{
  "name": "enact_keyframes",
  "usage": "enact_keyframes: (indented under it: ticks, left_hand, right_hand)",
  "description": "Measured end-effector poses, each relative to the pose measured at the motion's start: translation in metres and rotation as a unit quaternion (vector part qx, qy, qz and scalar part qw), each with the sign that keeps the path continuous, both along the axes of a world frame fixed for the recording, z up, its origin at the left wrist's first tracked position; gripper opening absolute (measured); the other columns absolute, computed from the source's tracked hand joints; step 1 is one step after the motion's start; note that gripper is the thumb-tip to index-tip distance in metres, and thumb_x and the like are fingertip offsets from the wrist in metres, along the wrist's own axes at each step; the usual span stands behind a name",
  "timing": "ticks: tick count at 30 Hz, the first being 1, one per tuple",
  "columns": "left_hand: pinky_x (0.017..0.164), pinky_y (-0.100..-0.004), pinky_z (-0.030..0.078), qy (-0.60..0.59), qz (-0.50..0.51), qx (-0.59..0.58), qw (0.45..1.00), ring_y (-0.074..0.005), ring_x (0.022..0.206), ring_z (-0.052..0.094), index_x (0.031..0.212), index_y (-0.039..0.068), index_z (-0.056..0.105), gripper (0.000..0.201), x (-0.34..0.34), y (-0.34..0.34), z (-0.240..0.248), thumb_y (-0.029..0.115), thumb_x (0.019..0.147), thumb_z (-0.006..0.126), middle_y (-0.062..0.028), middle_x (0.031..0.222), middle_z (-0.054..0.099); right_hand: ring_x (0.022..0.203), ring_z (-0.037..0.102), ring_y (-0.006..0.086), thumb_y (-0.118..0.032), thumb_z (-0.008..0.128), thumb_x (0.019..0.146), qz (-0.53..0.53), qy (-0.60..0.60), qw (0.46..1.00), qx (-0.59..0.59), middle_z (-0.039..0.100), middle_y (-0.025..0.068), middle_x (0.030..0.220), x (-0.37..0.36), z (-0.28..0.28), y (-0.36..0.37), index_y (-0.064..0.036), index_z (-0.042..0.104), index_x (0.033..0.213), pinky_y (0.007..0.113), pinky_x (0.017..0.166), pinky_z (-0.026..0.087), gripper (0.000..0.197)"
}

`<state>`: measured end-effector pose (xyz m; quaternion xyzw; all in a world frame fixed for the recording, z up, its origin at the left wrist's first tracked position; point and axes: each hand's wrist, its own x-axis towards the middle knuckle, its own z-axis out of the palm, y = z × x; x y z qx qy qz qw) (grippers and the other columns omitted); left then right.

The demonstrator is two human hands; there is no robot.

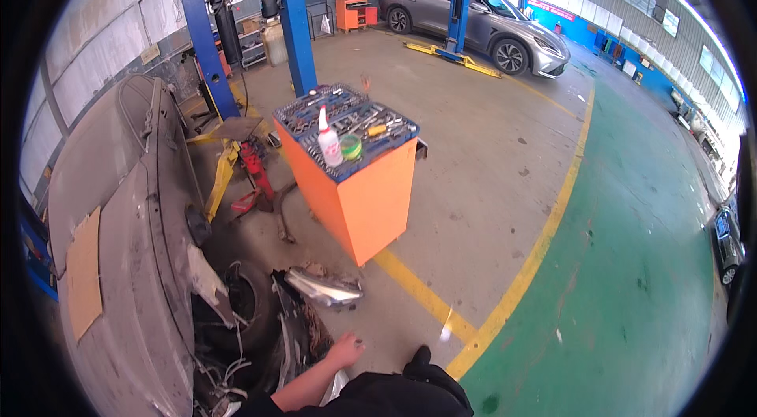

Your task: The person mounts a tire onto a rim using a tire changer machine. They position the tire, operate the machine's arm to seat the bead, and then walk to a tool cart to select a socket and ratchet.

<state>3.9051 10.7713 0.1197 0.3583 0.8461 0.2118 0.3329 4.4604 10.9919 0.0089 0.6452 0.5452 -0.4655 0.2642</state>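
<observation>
My left hand (345,351) reaches out low in front of me, its fingers loosely bent and apart, with nothing visible in it. Just beyond it on the floor lies a detached headlight (323,287). To the hand's left is the stripped front end of a dusty grey car (126,212), with a dark tyre (248,302) and loose wires showing. A pale, shiny piece (335,387) shows beside my forearm; I cannot make out its kind. My right hand is out of the picture.
Ahead stands an orange tool cabinet (367,204) topped with socket sets, a white red-tipped bottle (329,142) and a green tub (351,148). A red jack (254,168) and blue lift posts (293,22) stand behind. A silver car (481,14) is parked farther back.
</observation>
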Motion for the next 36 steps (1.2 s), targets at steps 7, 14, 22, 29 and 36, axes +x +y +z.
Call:
enact_keyframes:
  ticks: [7,14,22,29,36]
  left_hand:
    - [0.115,-0.0478,0.058,-0.07,0.232,0.031,0.97,-0.0366,0.132,0.074,0.141,0.004,0.075,0.045,-0.055,0.112,0.035,0.032,0.106,0.075,-0.0223,0.169,0.055]
    - [0.128,-0.0508,0.047,0.085,0.283,0.257,0.92,-0.0419,0.156,0.054,0.159,0.003,0.058,0.063,-0.183,0.334,0.111,0.014,0.099,0.075,-0.0193,0.174,0.051]
    - [0.137,-0.0566,0.036,0.247,0.216,0.283,0.901,-0.0423,0.165,0.044,0.163,0.003,0.055,0.071,-0.376,0.559,0.187,0.016,0.097,0.078,-0.0203,0.179,0.045]
    - [0.141,-0.0614,0.023,0.297,0.389,0.093,0.867,-0.0431,0.171,0.035,0.163,0.002,0.056,0.075,-0.442,0.646,0.184,0.031,0.099,0.081,-0.022,0.181,0.041]
    - [0.141,-0.0627,0.021,0.235,0.639,-0.042,0.731,-0.0487,0.171,0.031,0.173,0.001,0.044,0.08,-0.433,0.719,0.189,0.032,0.105,0.071,-0.0265,0.185,0.032]
  right_hand:
    - [0.117,0.08,0.0391,-0.026,0.066,0.102,0.529,-0.057,0.792,0.3,0.08,0.0151,0.137,-0.203,0.074,0.455,-0.0152,0.082,0.131,0.053,0.096,0.066,0.035]
    - [0.112,0.08,0.0248,-0.021,0.068,0.114,-0.04,0.43,0.885,0.176,0.081,0.0152,0.131,-0.555,0.22,0.668,0.001,0.072,0.141,0.041,0.091,0.065,0.035]
    - [0.104,0.079,0.018,-0.019,0.073,0.113,0.209,0.454,0.854,0.143,0.084,0.0101,0.119,-0.878,0.324,0.734,0.0016,0.077,0.137,0.035,0.092,0.064,0.031]
    - [0.115,0.078,0.024,-0.021,0.073,0.112,0.481,0.524,0.695,0.104,0.082,0.0125,0.124,-1.211,0.35,0.76,-0.0072,0.077,0.137,0.039,0.101,0.061,0.029]
    - [0.121,0.074,0.0393,-0.014,0.069,0.109,0.732,0.546,0.407,0.004,0.071,0.0146,0.132,-1.405,0.318,0.642,-0.0134,0.074,0.139,0.051,0.106,0.059,0.03]
